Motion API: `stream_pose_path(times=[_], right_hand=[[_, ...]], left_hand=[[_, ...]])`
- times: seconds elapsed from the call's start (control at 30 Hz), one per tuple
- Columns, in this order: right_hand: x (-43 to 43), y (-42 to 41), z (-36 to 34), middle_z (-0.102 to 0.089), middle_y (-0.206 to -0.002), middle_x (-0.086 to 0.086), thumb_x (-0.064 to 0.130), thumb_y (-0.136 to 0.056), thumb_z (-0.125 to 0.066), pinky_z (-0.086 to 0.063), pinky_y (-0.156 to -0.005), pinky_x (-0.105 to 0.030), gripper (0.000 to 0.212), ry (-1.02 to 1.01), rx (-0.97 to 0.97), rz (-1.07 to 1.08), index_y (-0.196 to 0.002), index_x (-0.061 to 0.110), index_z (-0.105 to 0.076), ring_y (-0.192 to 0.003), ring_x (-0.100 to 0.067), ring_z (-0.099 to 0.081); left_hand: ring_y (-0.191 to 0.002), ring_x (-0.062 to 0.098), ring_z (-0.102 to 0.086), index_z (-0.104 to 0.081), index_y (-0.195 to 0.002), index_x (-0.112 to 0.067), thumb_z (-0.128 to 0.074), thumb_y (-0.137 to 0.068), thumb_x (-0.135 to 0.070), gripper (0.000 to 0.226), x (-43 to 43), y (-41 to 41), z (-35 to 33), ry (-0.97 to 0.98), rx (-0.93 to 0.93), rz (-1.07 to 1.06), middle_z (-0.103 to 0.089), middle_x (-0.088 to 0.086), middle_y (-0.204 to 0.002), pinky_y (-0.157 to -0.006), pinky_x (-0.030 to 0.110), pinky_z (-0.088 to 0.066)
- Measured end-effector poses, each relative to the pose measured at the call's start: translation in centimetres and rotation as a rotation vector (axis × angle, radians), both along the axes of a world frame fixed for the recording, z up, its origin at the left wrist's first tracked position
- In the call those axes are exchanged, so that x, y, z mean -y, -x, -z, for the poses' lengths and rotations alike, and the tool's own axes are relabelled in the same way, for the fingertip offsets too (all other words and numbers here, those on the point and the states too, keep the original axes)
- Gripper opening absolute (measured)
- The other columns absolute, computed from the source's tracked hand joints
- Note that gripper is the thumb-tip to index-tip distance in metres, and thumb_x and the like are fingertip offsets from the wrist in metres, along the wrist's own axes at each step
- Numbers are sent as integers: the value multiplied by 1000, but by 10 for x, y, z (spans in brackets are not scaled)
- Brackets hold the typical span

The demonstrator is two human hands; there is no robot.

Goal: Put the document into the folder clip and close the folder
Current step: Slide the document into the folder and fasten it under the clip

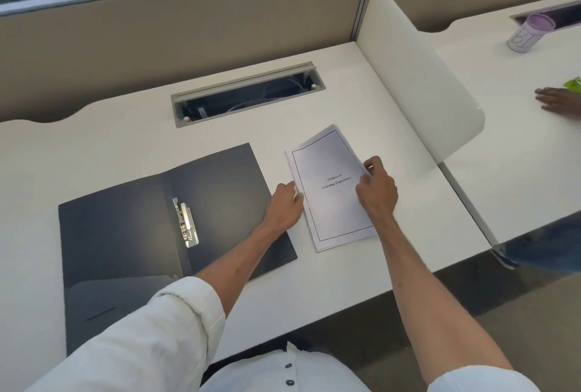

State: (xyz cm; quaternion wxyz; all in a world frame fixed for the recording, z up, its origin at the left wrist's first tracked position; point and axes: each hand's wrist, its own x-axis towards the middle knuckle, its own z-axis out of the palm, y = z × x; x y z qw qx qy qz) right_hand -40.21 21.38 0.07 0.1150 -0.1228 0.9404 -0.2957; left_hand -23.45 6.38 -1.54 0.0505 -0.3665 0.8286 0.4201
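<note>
A dark folder (125, 234) lies open flat on the white desk, with a metal clip (186, 223) beside its spine. To its right lies the document (327, 168), a thin stack of white sheets with a printed title page. My left hand (284, 206) rests over the folder's right edge and grips the document's left edge. My right hand (375, 188) pinches the sheets at the right edge, which looks slightly lifted.
An open cable tray (248, 92) is sunk into the desk (94, 146) behind the folder. A white divider panel (418, 77) stands at the right. On the neighbouring desk are a purple-lidded cup (529, 33) and another person's hand (556, 100).
</note>
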Motion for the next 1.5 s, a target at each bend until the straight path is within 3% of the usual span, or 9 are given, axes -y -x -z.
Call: stream_pose_path(times=[0.1,0.23,0.37,0.47,0.7,0.8,1.1,1.27,1.5], right_hand=[[7,-9,-8,-76,-108,5,5,-94,-53,-50,-78,-40,28,102,5,9,-114,24,-56,-93,-37,-67],[21,-20,-18,-71,-101,10,6,-94,-58,-49,-79,-36,24,243,59,-15,-113,21,-60,-97,-30,-70],[48,-40,-24,-80,-114,0,6,-95,-61,-55,-87,-40,25,303,170,-55,-116,16,-63,-102,-31,-74],[71,-62,-22,-81,-119,-5,4,-95,-60,-58,-96,-46,27,301,236,-98,-119,16,-64,-105,-34,-75],[110,-118,-6,-81,-114,-9,0,-93,-56,-59,-91,-49,30,302,417,-147,-119,12,-63,-86,-31,-66],[119,-133,-1,-81,-112,-11,-1,-91,-55,-49,-79,-39,33,283,460,-151,-120,10,-64,-82,-28,-62],[133,-156,11,-79,-123,-15,-1,-92,-51,-48,-82,-35,40,222,481,-166,-128,9,-64,-88,-29,-63],[136,-165,14,-69,-143,-18,0,-95,-51,-53,-91,-41,46,205,506,-164,-139,9,-59,-107,-35,-67],[139,-173,16,-67,-141,-12,2,-97,-54,-53,-94,-40,46,182,501,-180,-143,9,-56,-113,-35,-66]], left_hand=[[-108,25,-52,-52,-107,-27,-41,-117,-21,16,10,-16,1,-37,-107,-153,-57,-2,-102,-98,36,-44],[-121,24,-64,-50,-160,-7,-46,-118,-28,47,24,-39,-7,-108,-177,-318,-72,6,-118,-111,39,-49],[-104,37,-73,-66,-138,-5,-49,-116,-20,32,37,-66,-12,-76,-224,-415,-68,2,-103,-100,50,-61],[-90,28,-65,-68,-129,0,-52,-114,-12,25,45,-91,-11,-11,-217,-498,-65,3,-97,-97,51,-61],[-104,37,-77,-71,-139,-8,-52,-111,-12,34,57,-163,-14,98,-108,-665,-81,13,-124,-98,49,-63],[-99,35,-81,-75,-131,-11,-50,-112,-15,32,58,-189,-10,121,-80,-693,-83,14,-112,-97,50,-65],[-99,33,-80,-79,-119,-13,-52,-111,-15,29,42,-238,3,208,-70,-898,-85,10,-107,-93,48,-66],[-103,31,-77,-79,-120,-13,-56,-107,-11,26,35,-244,7,197,-62,-825,-82,9,-111,-96,45,-64],[-127,29,-66,-68,-136,-7,-58,-109,-13,29,33,-245,11,229,-33,-632,-65,8,-138,-110,49,-56]])
